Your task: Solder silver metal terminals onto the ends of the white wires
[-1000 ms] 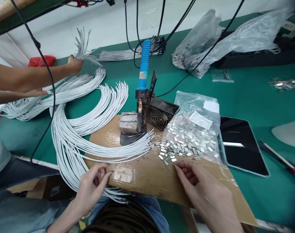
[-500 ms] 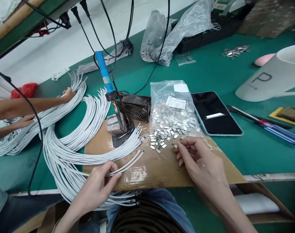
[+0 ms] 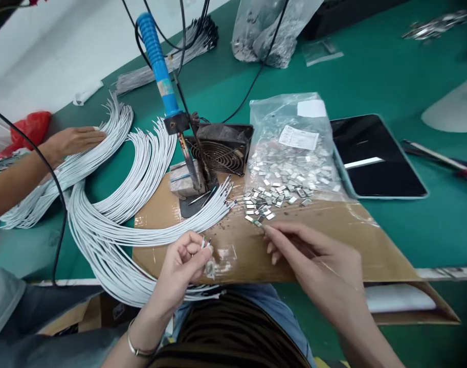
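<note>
White wires [image 3: 114, 245] in a long curved bundle, most of it loose just left of the left grip [image 3: 179, 266], its curled fingers [image 3: 191, 250] closed on a few thin wire ends [image 3: 204, 243]. Right grip [image 3: 313, 260] pinched nearly shut at the edge of a small heap of metal clips [image 3: 260, 207], any clip between the fingertips impossible to make out. Far more clips in a clear plastic bag [image 3: 275, 115] ahead of the right grip, on cardboard [image 3: 371, 240] over a green bench [image 3: 371, 66]. Other wire ends [image 3: 223, 200] fanned out ahead of the left grip, any clips on them too small to tell. Beyond those, a blue-handled soldering iron [image 3: 152, 46] beside a small fan [image 3: 218, 156]. Far left of the left grip, another person's hand [image 3: 74, 140] on a second wire bundle [image 3: 75, 179].
</note>
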Available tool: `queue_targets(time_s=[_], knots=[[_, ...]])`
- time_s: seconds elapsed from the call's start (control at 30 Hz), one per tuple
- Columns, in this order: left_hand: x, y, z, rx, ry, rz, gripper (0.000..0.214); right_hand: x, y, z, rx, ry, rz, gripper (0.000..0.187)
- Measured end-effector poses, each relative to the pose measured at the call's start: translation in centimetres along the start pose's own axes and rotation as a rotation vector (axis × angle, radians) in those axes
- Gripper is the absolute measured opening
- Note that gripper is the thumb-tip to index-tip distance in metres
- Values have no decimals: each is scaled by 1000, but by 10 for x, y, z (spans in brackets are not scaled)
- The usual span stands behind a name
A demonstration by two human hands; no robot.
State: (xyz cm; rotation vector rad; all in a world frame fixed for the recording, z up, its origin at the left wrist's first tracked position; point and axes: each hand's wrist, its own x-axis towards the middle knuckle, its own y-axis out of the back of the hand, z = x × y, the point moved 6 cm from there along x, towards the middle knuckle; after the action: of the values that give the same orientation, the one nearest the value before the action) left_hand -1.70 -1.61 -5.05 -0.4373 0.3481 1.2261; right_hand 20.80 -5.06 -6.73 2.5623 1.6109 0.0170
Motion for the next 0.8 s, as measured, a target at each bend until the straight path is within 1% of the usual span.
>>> queue_targets(time_s=[0.1, 0.17, 0.33, 0.47, 0.63, 0.7, 0.73, 0.8], knots=[[-2, 4, -1, -46, 14, 25, 49, -12, -23, -10, 66, 4, -94, 17], [-2, 4, 0, -70, 19, 30, 47, -17, -36, -16, 96, 4, -147, 15], [-3, 5, 1, -104, 40, 4, 40, -20, -57, -24, 134, -12, -254, 13], [-4, 6, 0, -117, 40, -13, 41, -23, -65, -27, 171, -44, -315, 13], [-4, 3, -4, -99, 23, -39, 42, -25, -66, -26, 203, -85, -320, 11], [-5, 2, -4, -66, 9, -47, 41, -26, -65, -28, 191, -47, -306, 11], [-6, 1, -3, -49, 2, -46, 41, -26, -64, -30, 163, -3, -296, 12], [-7, -1, -1, -13, -11, -42, 41, -28, -62, -36, 76, 130, -260, 14]])
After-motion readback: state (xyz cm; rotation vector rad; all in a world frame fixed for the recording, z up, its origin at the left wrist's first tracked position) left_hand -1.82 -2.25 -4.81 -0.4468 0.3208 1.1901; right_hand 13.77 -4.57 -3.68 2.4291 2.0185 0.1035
